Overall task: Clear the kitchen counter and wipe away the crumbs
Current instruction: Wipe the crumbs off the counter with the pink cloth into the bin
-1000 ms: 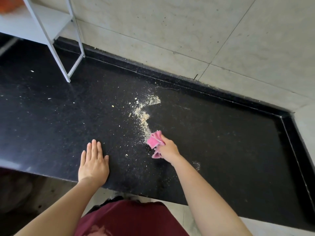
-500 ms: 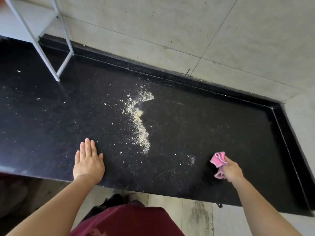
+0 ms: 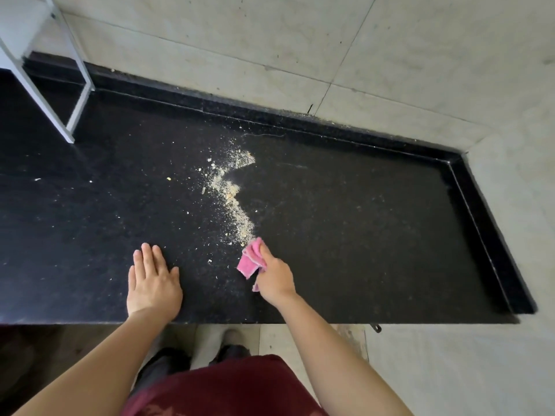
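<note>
A black speckled kitchen counter (image 3: 375, 229) fills the middle of the view. A pale, wavy line of crumbs (image 3: 232, 195) runs across it from the back toward the front, with loose specks scattered to its left. My right hand (image 3: 274, 279) grips a bunched pink cloth (image 3: 251, 261) pressed on the counter at the near end of the crumb line. My left hand (image 3: 153, 282) lies flat on the counter near the front edge, fingers together and palm down, holding nothing.
A white metal shelf frame (image 3: 73, 94) stands on the counter at the back left. A tiled wall (image 3: 300, 40) rises behind and to the right. A raised black lip (image 3: 492, 235) borders the counter's right end. Below the front edge is the floor.
My right hand with the pink cloth swept right along the front of the counter, then came back left to the near end of the crumb line. My left hand stayed flat.
</note>
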